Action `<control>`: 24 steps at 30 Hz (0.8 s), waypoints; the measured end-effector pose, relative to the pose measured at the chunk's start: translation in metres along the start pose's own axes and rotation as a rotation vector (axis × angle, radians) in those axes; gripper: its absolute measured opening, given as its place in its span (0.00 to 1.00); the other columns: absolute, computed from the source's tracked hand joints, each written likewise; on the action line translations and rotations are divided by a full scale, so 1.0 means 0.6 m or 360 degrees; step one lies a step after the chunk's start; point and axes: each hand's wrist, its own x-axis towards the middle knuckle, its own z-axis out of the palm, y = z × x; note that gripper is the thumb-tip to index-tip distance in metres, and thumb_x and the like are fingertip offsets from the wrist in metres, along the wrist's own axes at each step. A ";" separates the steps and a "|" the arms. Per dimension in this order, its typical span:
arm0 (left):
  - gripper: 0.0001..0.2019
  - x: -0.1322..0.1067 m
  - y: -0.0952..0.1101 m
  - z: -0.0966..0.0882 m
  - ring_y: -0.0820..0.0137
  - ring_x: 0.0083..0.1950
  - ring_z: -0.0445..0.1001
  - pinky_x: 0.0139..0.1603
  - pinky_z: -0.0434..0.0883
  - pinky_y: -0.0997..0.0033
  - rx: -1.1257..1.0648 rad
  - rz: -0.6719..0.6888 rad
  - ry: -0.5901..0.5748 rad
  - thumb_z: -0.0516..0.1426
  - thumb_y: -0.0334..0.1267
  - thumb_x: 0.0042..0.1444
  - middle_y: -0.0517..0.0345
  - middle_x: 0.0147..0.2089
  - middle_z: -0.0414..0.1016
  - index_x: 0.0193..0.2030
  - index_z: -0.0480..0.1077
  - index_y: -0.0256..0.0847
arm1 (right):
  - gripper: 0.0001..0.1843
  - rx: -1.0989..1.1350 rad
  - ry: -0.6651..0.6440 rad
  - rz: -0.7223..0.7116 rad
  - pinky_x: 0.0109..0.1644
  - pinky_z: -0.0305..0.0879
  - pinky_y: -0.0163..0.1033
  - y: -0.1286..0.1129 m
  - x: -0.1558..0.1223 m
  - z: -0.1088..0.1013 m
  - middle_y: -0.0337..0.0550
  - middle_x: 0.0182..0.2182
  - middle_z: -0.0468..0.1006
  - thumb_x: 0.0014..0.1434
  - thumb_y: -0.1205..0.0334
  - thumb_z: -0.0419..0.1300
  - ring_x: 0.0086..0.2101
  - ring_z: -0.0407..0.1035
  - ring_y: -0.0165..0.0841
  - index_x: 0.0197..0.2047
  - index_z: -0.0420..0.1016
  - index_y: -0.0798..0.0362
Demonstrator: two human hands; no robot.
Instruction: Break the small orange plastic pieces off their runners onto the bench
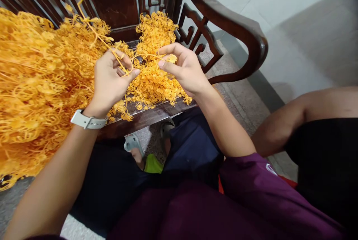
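My left hand (pixel 113 76), with a pale watch strap at the wrist, is closed on a thin orange plastic stem (pixel 97 37) that slants up to the left. A side sprig (pixel 145 56) runs from this stem across to my right hand (pixel 184 66). The right thumb and forefinger pinch its flowered end. Below and behind both hands lies a heap of orange plastic sprigs (pixel 156 83) on the wooden seat. To the left of my left hand rises a much larger pile of orange artificial stems (pixel 41 94).
The dark carved wooden bench (pixel 140 120) has a curved armrest (pixel 223 12) at the right. Another person's bare leg and black clothing (pixel 324 158) are close on my right. A slippered foot (pixel 134 147) shows under the bench.
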 end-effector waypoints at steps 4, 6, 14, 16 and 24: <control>0.24 -0.001 0.005 0.006 0.66 0.39 0.76 0.40 0.71 0.64 -0.0138 -0.0067 0.0133 0.80 0.42 0.48 0.63 0.32 0.73 0.39 0.69 0.44 | 0.27 0.0081 -0.0004 0.0079 0.41 0.78 0.39 0.001 0.000 0.003 0.45 0.46 0.83 0.64 0.36 0.69 0.47 0.78 0.39 0.54 0.72 0.47; 0.25 -0.002 0.009 0.012 0.70 0.32 0.73 0.35 0.68 0.65 -0.0153 -0.0040 0.0189 0.77 0.50 0.53 0.64 0.31 0.71 0.38 0.66 0.45 | 0.26 0.0146 -0.0003 0.0118 0.37 0.76 0.37 -0.003 0.000 0.005 0.44 0.43 0.83 0.65 0.35 0.68 0.44 0.78 0.37 0.51 0.71 0.47; 0.27 0.006 0.038 0.014 0.67 0.39 0.81 0.39 0.74 0.65 -0.0547 -0.0010 0.0269 0.74 0.56 0.57 0.56 0.47 0.84 0.38 0.60 0.47 | 0.23 0.0453 0.0020 0.0343 0.32 0.71 0.32 -0.040 -0.004 0.023 0.38 0.39 0.79 0.64 0.38 0.70 0.32 0.73 0.28 0.41 0.70 0.47; 0.25 0.004 0.053 0.016 0.67 0.40 0.82 0.42 0.77 0.65 -0.0709 -0.0069 0.0280 0.73 0.54 0.58 0.55 0.43 0.85 0.38 0.62 0.46 | 0.21 0.0577 0.0024 0.0433 0.31 0.69 0.32 -0.048 -0.004 0.026 0.36 0.36 0.77 0.66 0.40 0.69 0.29 0.71 0.26 0.41 0.70 0.48; 0.20 -0.035 0.078 0.059 0.73 0.24 0.70 0.37 0.78 0.67 -0.0812 0.0090 0.0039 0.70 0.45 0.65 0.70 0.23 0.59 0.33 0.63 0.44 | 0.25 0.0720 0.0247 0.0556 0.21 0.49 0.34 -0.037 0.014 0.040 0.32 0.28 0.64 0.64 0.38 0.70 0.20 0.47 0.23 0.35 0.66 0.48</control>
